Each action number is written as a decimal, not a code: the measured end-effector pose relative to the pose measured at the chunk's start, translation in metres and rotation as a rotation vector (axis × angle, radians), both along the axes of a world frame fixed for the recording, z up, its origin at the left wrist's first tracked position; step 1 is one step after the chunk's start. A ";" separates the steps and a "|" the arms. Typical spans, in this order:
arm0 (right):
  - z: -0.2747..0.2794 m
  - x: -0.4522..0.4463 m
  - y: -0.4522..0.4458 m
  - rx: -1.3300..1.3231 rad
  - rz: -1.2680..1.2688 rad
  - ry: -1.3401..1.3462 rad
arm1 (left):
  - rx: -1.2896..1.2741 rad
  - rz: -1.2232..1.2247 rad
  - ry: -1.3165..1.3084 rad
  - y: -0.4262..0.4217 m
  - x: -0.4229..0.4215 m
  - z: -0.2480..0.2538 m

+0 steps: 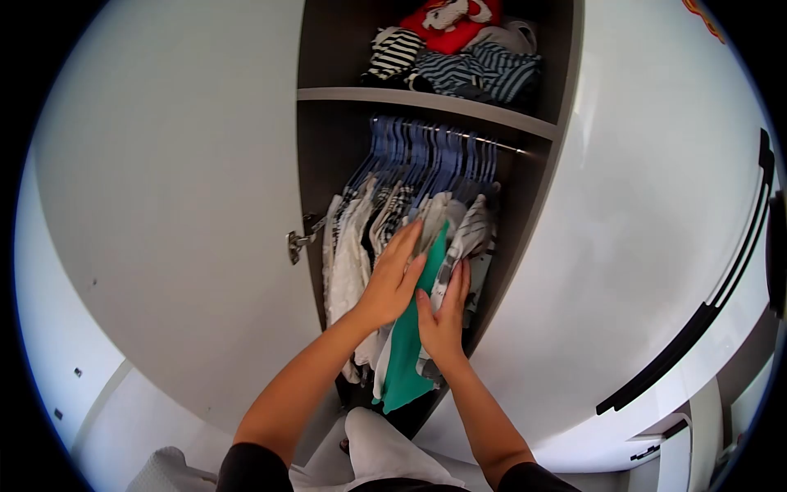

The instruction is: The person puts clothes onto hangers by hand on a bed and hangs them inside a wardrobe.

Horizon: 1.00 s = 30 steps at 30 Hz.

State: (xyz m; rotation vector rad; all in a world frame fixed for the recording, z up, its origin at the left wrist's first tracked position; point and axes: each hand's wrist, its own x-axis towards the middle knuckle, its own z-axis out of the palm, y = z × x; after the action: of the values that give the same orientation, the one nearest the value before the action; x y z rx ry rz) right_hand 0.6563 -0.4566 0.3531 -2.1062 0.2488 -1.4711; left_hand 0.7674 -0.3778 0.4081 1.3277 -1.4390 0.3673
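Observation:
Both my hands are in among clothes hung on blue hangers in an open wardrobe. My left hand lies flat against the garments left of a green garment, fingers stretched upward. On the other side of the green garment, my right hand rests against a grey and white patterned garment, its fingers extended and the thumb apart. The green garment hangs between the two hands. White clothes hang farther left. Neither hand visibly grips any cloth.
Folded striped clothes and a red item lie on the shelf above the metal rail. A white door with a metal hinge stands open at left. A glossy white panel is at right.

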 end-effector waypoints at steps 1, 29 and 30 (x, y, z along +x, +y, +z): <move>-0.001 -0.001 0.008 -0.047 -0.001 -0.010 | 0.016 0.026 0.002 0.026 -0.007 -0.006; 0.034 0.045 -0.044 -0.509 -0.781 0.356 | 0.852 -0.195 -0.025 -0.045 0.001 -0.073; 0.019 0.047 -0.054 -0.484 -0.844 0.412 | 0.930 -0.205 -0.067 -0.049 0.003 -0.084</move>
State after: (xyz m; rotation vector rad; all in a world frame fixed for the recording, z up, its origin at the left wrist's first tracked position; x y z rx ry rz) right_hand 0.7030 -0.5109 0.3725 -2.8920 1.1536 -1.6097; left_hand 0.7707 -0.4271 0.3237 1.8599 -1.8739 -0.4670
